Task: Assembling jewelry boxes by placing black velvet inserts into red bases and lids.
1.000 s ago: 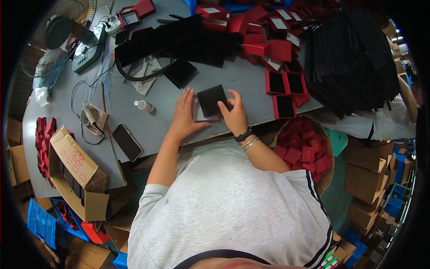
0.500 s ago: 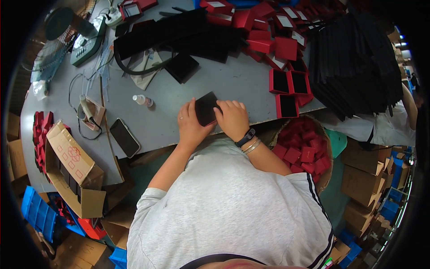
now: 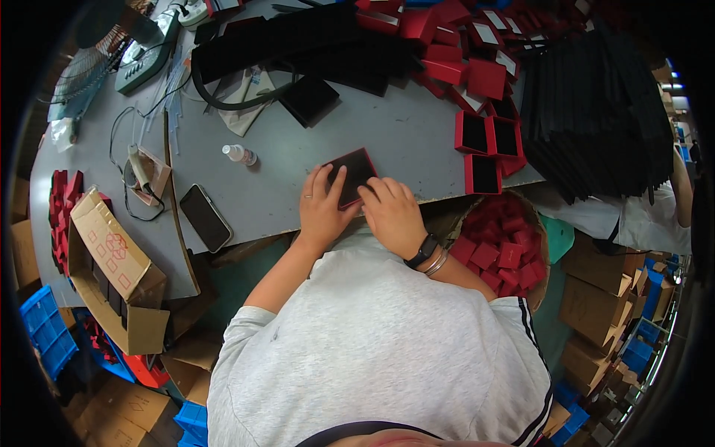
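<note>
A shallow red box with a black inside (image 3: 359, 170) lies tilted at the table's near edge, in front of my body. My left hand (image 3: 322, 210) grips its left side, with fingertips over the black surface and the thumb toward the near edge. At the box's near right corner, my right hand (image 3: 396, 217) holds on with bent fingers. The lower part of the box is hidden behind both hands. Up and to the left stands a small white-capped bottle (image 3: 240, 155).
Red boxes with black insides (image 3: 482, 174) stand at the right, below a heap of red boxes. Beyond them is a tall stack of black sheets (image 3: 596, 112). A phone (image 3: 206, 218) and an open carton (image 3: 119, 257) are at left. A bin of red boxes (image 3: 509, 253) stands beside my right arm.
The box now shows a red rim round its black inside. My left fingers have moved onto the black surface, and my right hand has shifted slightly down and right.
</note>
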`<act>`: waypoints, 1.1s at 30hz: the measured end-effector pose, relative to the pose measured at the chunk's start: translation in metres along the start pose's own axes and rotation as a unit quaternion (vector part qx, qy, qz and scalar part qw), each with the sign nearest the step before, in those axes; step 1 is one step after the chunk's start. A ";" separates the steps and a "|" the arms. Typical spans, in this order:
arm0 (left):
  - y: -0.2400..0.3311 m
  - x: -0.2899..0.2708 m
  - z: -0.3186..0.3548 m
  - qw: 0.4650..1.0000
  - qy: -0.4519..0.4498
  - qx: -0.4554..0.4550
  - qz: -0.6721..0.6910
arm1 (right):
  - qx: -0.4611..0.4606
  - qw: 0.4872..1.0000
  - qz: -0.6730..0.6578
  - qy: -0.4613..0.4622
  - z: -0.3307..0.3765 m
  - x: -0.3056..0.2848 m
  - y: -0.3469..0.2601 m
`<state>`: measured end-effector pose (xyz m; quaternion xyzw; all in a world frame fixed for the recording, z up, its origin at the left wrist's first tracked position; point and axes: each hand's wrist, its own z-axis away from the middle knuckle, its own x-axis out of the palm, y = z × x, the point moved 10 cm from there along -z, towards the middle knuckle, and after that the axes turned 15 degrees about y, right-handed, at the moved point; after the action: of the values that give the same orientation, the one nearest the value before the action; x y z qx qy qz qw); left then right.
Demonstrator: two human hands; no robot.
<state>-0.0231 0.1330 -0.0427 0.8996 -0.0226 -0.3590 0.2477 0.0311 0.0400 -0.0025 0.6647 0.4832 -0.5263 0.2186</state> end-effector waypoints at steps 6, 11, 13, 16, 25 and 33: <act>0.016 -0.010 0.011 0.996 -0.015 0.078 -0.042 | -0.037 0.999 -0.031 -0.022 0.018 0.020 0.000; 0.014 -0.018 0.004 0.990 -0.064 0.118 -0.044 | -0.019 0.998 -0.030 -0.057 0.012 0.029 0.005; 0.014 -0.023 -0.011 0.990 -0.077 0.104 -0.049 | -0.048 0.997 -0.023 -0.052 0.006 0.033 0.002; 0.010 -0.019 -0.019 0.989 -0.100 0.094 -0.058 | -0.081 0.996 -0.014 -0.035 -0.002 0.031 0.000; 0.011 0.001 -0.016 0.985 -0.142 0.094 -0.024 | -0.090 0.994 -0.069 -0.006 -0.001 0.024 0.004; 0.024 0.013 -0.045 0.972 -0.149 0.164 0.082 | -0.061 0.997 -0.038 0.025 -0.009 -0.001 0.035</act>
<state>0.0196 0.1285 -0.0122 0.8595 -0.1917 -0.4586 0.1192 0.0663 0.0308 -0.0058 0.6440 0.5451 -0.4867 0.2263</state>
